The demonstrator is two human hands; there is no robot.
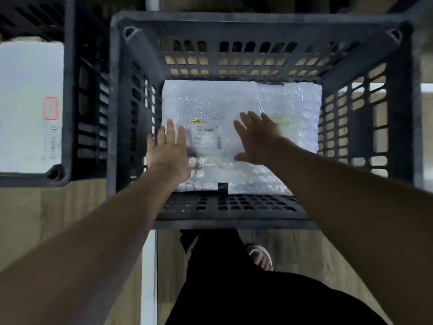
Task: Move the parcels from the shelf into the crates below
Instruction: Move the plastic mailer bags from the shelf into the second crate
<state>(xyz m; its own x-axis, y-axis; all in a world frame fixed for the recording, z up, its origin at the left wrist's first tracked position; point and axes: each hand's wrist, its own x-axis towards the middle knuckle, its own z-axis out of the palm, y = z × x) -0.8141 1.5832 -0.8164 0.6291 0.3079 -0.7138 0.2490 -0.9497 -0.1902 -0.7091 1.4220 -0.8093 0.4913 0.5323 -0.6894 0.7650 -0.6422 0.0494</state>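
You stand in what looks like a parcel-sorting or storage room: two dark slotted plastic crates [257, 221] sit side by side on a pale wood-look floor [35, 219]. A bubble-wrapped parcel [234, 102] with a barcode shipping label [207, 134] fills the centre crate; another white labelled package [28, 90] lies at the frame's left.

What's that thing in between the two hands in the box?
In the head view, the white shipping label with a barcode sits between the left hand and right hand, stuck on the bubble-wrapped parcel lying in the dark crate.
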